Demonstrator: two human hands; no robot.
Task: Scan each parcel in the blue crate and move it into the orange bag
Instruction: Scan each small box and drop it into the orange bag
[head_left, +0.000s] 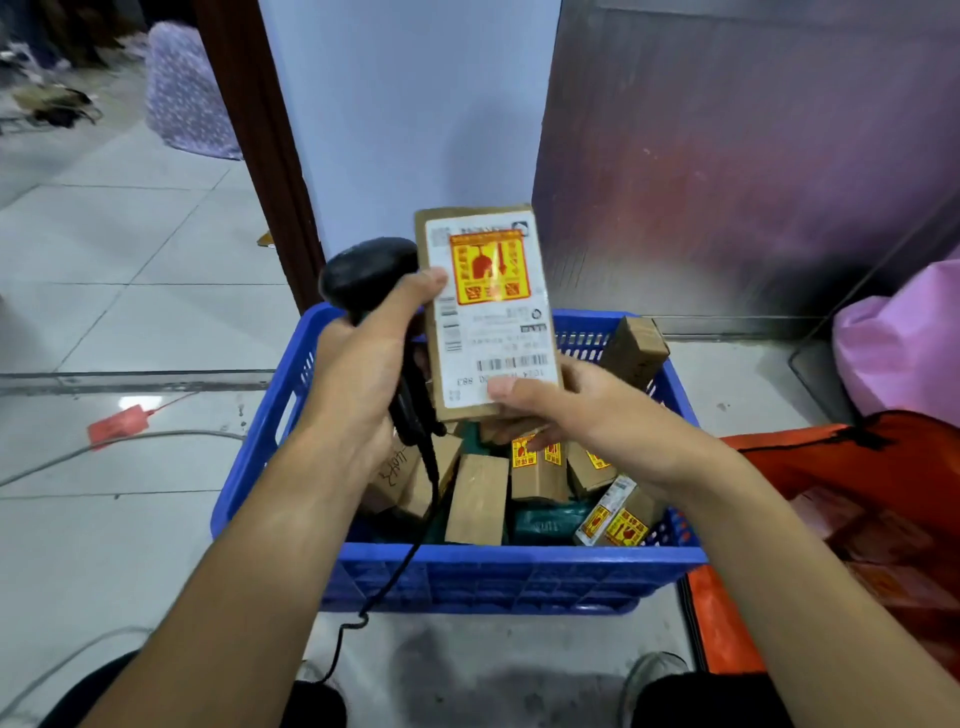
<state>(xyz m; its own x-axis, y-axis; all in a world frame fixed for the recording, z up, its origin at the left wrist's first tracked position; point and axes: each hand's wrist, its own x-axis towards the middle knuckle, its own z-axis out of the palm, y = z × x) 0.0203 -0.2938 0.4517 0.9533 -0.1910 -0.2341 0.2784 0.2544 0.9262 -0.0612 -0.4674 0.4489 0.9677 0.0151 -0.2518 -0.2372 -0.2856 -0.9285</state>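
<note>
Cardboard parcel (488, 312) R grip (566, 410), scanner (369, 270) L grip (358, 374)

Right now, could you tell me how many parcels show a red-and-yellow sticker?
4: the held parcel above the blue crate; three stickered parcels in its right half. Others may be hidden.

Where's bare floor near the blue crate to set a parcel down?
Free: tiles left of blue crate, up to red tag and grey cable; grey floor between crate front and shoes; strip between crate and pink bag. Crowded: crate interior, packed with parcels; orange bag beside crate's right side.
</note>
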